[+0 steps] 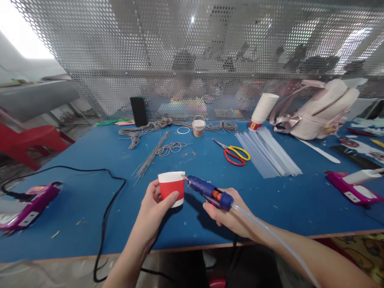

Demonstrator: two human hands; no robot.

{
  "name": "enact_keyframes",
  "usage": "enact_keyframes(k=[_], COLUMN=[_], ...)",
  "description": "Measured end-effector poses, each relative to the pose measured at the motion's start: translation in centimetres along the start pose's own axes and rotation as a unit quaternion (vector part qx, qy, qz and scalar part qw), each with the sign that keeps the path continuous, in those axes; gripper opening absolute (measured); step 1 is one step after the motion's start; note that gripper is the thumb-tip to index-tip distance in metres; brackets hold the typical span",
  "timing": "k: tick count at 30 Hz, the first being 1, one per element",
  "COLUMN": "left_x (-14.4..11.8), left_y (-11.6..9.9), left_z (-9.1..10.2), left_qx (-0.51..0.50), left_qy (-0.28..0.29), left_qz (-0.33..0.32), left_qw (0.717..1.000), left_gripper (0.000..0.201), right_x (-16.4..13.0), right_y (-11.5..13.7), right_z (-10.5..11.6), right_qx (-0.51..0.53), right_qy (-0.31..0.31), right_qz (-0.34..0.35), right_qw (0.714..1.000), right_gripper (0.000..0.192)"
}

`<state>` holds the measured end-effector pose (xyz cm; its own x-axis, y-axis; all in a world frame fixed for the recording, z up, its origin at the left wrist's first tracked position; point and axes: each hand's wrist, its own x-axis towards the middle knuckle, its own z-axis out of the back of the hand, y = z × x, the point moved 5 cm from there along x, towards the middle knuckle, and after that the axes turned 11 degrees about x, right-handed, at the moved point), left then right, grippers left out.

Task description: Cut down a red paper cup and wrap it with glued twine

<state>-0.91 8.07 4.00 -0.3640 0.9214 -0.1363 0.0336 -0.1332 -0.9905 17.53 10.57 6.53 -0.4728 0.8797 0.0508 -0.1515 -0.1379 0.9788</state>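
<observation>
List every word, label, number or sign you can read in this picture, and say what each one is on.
No text can be read.
The red band on the paper cup in the left hand shows no print.
The blue glue gun in the right hand shows no legible marking.
The base of the stack of cups has a red mark, too small to read.

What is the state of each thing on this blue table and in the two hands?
Paper cup: upright, held by left hand.
Glue gun: held by right hand, nozzle at the cup's rim, glue stick in its back.
Scissors: lying flat, blades shut.
Cup stack: leaning, mouth down.
Glue sticks: lying loose in a bundle.
Phone: standing, screen dark.
</observation>
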Motion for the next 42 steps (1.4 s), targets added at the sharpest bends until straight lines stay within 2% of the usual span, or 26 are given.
enact_keyframes(k=[6, 12, 18, 25, 28, 32, 37, 42], left_x=[-0.1, 0.2, 0.2, 0.0, 0.1, 0.0, 0.0, 0.1], left_y=[-0.1, 0.3, 0.4, 0.5, 0.6, 0.6, 0.4, 0.3], left_z=[-0.1, -0.1, 0.1, -0.5, -0.4, -0.2, -0.6, -0.7], left_qx=[-0.024, -0.097, -0.122, -0.118, -0.115, -0.113, -0.107, -0.103], left_qy=[0.033, 0.097, 0.110, 0.115, 0.111, 0.111, 0.119, 0.112], left_qz=[0.009, 0.058, 0.078, 0.083, 0.081, 0.098, 0.081, 0.061], left_qw=[0.999, 0.989, 0.983, 0.983, 0.984, 0.983, 0.984, 0.986], left_gripper=[0.048, 0.048, 0.044, 0.048, 0.052, 0.046, 0.048, 0.056], right_x=[-0.1, -0.2, -0.2, -0.2, -0.2, -0.3, -0.1, -0.1], right_y=[0.2, -1.0, -1.6, 0.6, 0.6, 0.1, 0.5, 0.6], right_z=[-0.3, 0.3, 0.3, -0.3, -0.2, 0.1, -0.7, -0.7], right_qx=[0.036, 0.066, 0.077, 0.063, 0.050, 0.043, 0.030, 0.016], right_qy=[0.016, -0.008, -0.009, 0.005, -0.001, -0.015, 0.021, 0.017], right_qz=[-0.016, -0.072, -0.091, -0.032, -0.030, -0.054, -0.009, 0.019], right_qw=[0.999, 0.995, 0.993, 0.998, 0.998, 0.998, 0.999, 1.000], right_gripper=[0.021, 0.035, 0.034, 0.027, 0.028, 0.029, 0.028, 0.027])
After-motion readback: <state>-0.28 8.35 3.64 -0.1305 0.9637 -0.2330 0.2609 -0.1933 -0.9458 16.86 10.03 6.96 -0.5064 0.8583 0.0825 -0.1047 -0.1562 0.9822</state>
